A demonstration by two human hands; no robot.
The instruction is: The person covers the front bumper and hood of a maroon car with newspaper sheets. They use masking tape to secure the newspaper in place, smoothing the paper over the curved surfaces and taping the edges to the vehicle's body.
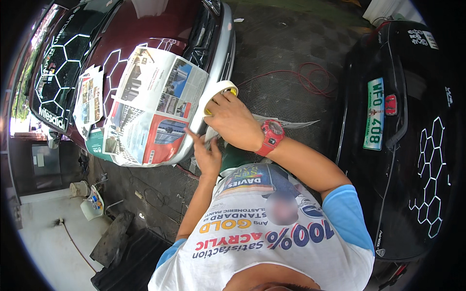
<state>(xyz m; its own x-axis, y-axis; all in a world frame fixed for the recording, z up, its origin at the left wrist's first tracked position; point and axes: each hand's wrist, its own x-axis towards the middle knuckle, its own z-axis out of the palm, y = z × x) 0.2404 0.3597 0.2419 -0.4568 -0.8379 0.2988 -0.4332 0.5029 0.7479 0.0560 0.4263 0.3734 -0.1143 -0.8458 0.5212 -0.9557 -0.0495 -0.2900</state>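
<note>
My right hand [230, 119], with a red watch [273, 137] on its wrist, grips a roll of masking tape [216, 89], its fingers hooked into the core. Just below it is my left hand [208, 154], beside the car's front bumper. Its index finger stretches toward the edge of a newspaper sheet [160, 104], and its thumb stands apart. A pale strip [210, 133] shows between my hands; its ends are hidden. The newspaper covers part of the dark red car's [150, 19] front, over the headlight area.
More paper [90, 97] lies on the hood. Behind my right arm stands a black car [388, 194]. A red hose [315, 77] coils on the dark floor, and a loose paper sheet [286, 123] lies beyond my wrist. Black mats [133, 259] and a white container [92, 206] sit at lower left.
</note>
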